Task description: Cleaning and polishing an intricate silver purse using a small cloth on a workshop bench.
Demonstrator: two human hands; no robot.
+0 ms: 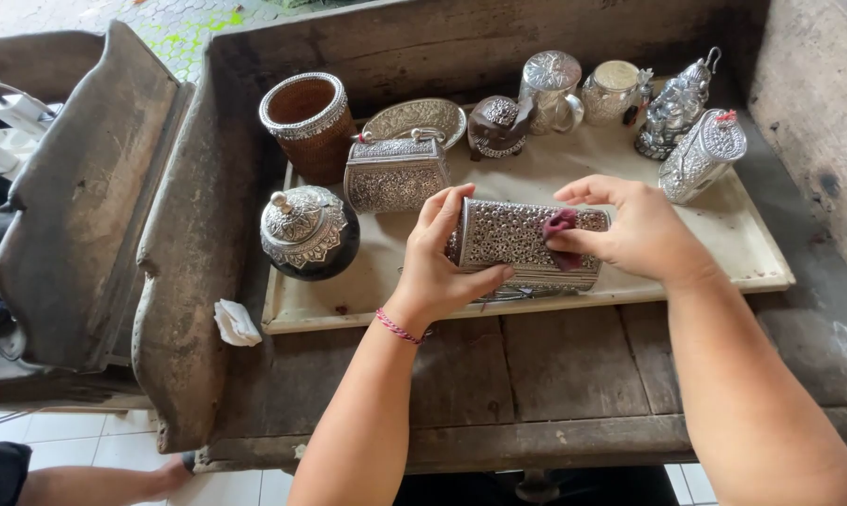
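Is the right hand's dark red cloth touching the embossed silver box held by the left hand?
Touching. The head view shows the dark red cloth pressed flat on the silver box under the right hand, with no gap; the left hand grips the box's other end.

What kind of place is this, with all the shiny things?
Probably a silver craft workshop or stall. Embossed silver pieces sit on a tray on an old wooden bench, and the right hand rubs a silver box with a cloth.

Oblong silver box (522, 242) with embossed, dotted filigree all over, lying on its side lengthwise, held at the centre just above a pale tray's six o'clock edge, small maroon cloth (561, 238) bunched against its three o'clock end
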